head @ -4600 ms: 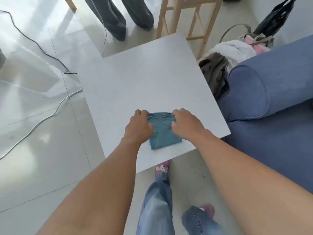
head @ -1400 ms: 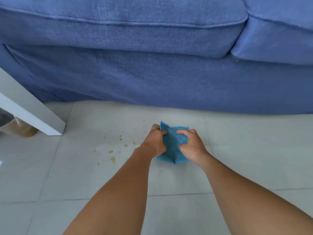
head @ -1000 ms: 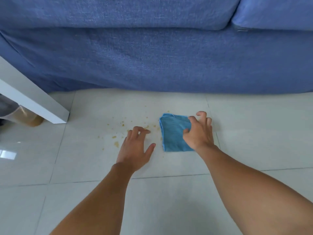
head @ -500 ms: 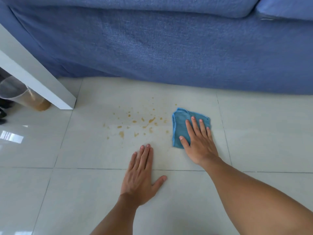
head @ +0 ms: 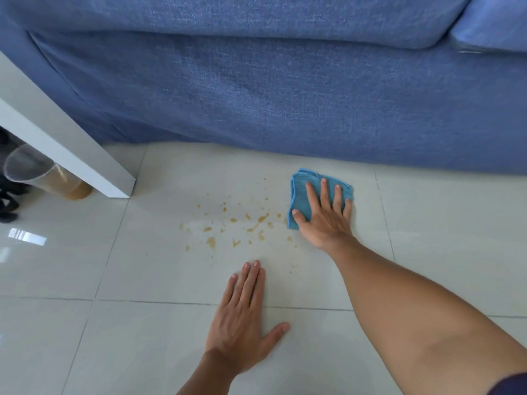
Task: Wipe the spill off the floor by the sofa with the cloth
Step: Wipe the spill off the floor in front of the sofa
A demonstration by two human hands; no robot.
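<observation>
A spill (head: 236, 226) of small brown drops and splashes dots the pale tiled floor (head: 142, 280) in front of the blue sofa (head: 285, 89). A folded blue cloth (head: 300, 193) lies on the floor at the spill's right edge, close to the sofa's base. My right hand (head: 325, 220) lies flat on the cloth with its fingers spread, pressing it onto the tile. My left hand (head: 242, 317) rests palm down on the floor below the spill, holding nothing.
A white table leg (head: 71, 149) slants down to the floor at the left. Behind it a clear plastic cup (head: 42, 178) with brown liquid lies tipped on the tiles. Dark objects (head: 7, 201) sit at the far left edge.
I went from the table down to the floor with the cloth. My left hand let go and settled flat on the tiles; my right hand flattened onto the cloth.
</observation>
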